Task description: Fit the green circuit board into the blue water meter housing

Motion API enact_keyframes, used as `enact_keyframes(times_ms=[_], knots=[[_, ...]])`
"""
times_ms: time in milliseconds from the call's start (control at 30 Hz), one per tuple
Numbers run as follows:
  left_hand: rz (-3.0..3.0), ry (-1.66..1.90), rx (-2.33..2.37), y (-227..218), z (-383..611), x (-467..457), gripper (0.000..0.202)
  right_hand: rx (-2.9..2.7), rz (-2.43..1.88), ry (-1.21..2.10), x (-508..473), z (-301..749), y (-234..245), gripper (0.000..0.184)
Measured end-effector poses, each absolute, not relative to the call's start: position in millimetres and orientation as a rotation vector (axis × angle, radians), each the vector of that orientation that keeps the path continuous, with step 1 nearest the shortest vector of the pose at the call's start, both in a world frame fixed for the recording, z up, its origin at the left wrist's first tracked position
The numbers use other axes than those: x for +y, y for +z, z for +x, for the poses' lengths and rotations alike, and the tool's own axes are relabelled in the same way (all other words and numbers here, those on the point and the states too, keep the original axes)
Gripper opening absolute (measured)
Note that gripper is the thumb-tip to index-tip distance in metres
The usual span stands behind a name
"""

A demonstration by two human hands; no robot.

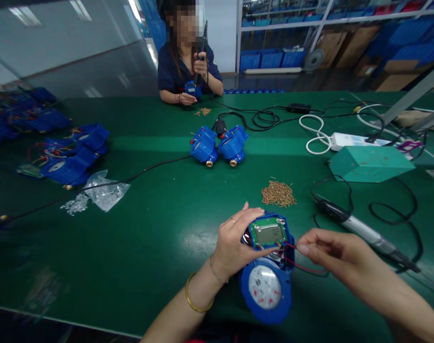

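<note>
- Left hand: gripping the opened blue meter, lower centre-right of frame, around its display housing.
- Right hand: thumb and fingers pinching thin wires at the meter's right side.
- Brass-coloured screws: loose pile just above the meter.
- Electric screwdriver: lies diagonally beyond right hand, lower right.
- Teal box: right of frame, in front of white power strip.
- Black cable: crosses counter and plastic bag, left.
- Co-worker: top centre, holding a tool upright.
</note>
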State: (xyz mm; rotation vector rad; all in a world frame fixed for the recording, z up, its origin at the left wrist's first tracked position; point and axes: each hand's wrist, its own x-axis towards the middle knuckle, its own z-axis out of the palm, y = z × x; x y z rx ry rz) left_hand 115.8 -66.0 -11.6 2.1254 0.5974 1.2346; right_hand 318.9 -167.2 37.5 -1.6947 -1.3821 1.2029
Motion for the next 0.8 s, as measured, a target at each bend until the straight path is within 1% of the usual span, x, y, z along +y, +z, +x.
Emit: enact_keyframes(times_ms=[167,233,400,467,600,800], knots=[[2.127,1.228,0.597,-11.7,115.7,-65.9,0.064,-1.476,-1.638,1.335,-157.5,326.0,46.4,0.046],[2.124,1.222,0.605,-10.9,115.6,-65.8,0.062,-1.503,-1.637,1.317,-157.9,323.9,46.7,0.045],[2.106,1.212,0.602,-8.6,116.7,-64.9,0.061,-1.679,-1.659,0.871,-161.5,318.4,44.7,0.032],[2.097,1.207,0.591,-8.2,117.3,-64.6,0.062,-1.7,-1.651,0.803,-161.9,319.0,41.9,0.029],[2.072,1.197,0.594,-7.6,117.4,-65.2,0.062,-1.618,-1.679,0.958,-159.8,324.2,36.2,0.033],[2.007,1.194,0.622,-7.0,118.2,-68.3,0.063,-1.427,-1.566,1.269,-152.3,332.4,35.7,0.039]])
